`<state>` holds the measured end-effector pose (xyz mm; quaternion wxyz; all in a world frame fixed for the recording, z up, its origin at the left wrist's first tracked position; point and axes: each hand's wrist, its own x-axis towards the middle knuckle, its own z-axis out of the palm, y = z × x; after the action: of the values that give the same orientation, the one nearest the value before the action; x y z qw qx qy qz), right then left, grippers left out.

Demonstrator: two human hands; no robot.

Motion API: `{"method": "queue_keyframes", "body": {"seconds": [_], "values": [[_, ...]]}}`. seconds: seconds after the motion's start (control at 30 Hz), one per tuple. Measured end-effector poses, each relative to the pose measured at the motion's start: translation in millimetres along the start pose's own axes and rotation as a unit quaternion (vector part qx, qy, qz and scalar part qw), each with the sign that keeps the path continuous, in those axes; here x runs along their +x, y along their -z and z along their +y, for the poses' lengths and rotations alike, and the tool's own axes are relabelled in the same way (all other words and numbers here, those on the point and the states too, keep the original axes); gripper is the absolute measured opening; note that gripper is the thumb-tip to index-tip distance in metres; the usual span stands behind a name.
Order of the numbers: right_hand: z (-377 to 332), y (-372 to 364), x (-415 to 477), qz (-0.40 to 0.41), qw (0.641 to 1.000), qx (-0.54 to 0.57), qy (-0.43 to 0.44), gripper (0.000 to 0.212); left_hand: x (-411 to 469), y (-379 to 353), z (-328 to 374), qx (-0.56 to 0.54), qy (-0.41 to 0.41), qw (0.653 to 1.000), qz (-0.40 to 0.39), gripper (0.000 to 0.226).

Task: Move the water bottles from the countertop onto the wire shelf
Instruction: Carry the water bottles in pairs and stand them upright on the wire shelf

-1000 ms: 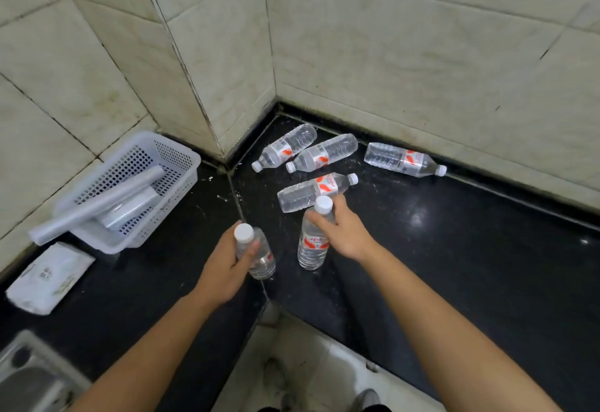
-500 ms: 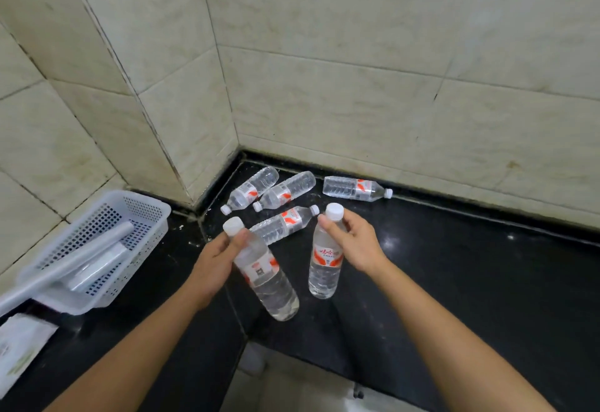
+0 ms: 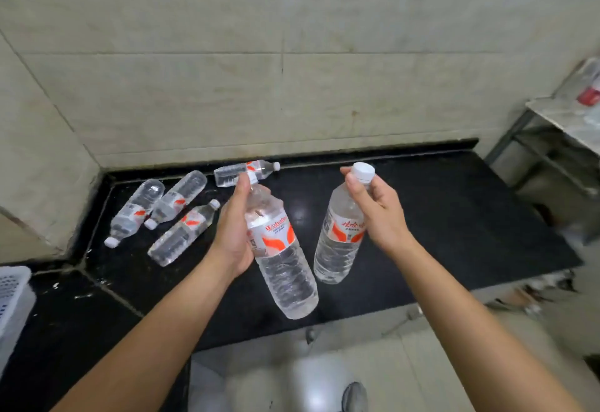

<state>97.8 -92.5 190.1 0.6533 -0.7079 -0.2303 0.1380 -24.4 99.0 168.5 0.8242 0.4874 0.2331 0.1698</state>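
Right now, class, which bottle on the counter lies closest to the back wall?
The bottle lying alone along the back wall, cap pointing right; the other three lie grouped nearer the left corner.

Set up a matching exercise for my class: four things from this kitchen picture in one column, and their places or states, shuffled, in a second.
Things
1. Left hand
2. Right hand
3. Basket
4. Bottle by the back wall

Places or states
A. At the left edge of the view
B. Lying on its side on the countertop
C. Grips a tilted bottle around its body
D. Holds a bottle near its cap

Pairs: 1-C, 2-D, 3-A, 4-B
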Motion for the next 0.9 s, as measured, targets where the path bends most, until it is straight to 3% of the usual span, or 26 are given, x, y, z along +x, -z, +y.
{"method": "queue_keyframes", "body": {"seconds": [0.17, 0.4, 0.6, 0.73, 0.9], "values": [[-5, 86, -38, 0.095, 0.995, 0.010, 0.014, 0.019, -15, -90, -26, 0.072, -0.019, 0.995, -0.058, 0.068], [8, 230, -80, 0.175, 0.984, 0.023, 0.025, 0.043, -38, -233, -70, 0.109, -0.028, 0.990, -0.090, 0.052], [17, 383, -111, 0.228, 0.973, -0.025, 0.034, 0.037, -49, -384, -125, 0.146, -0.072, 0.977, -0.139, 0.036], [11, 472, -116, 0.266, 0.961, -0.060, 0.044, 0.049, -45, -468, -144, 0.215, -0.169, 0.949, -0.159, 0.043], [11, 564, -103, 0.300, 0.951, -0.033, 0.062, 0.021, -18, -557, -167, 0.309, -0.269, 0.890, -0.201, 0.024]]}}
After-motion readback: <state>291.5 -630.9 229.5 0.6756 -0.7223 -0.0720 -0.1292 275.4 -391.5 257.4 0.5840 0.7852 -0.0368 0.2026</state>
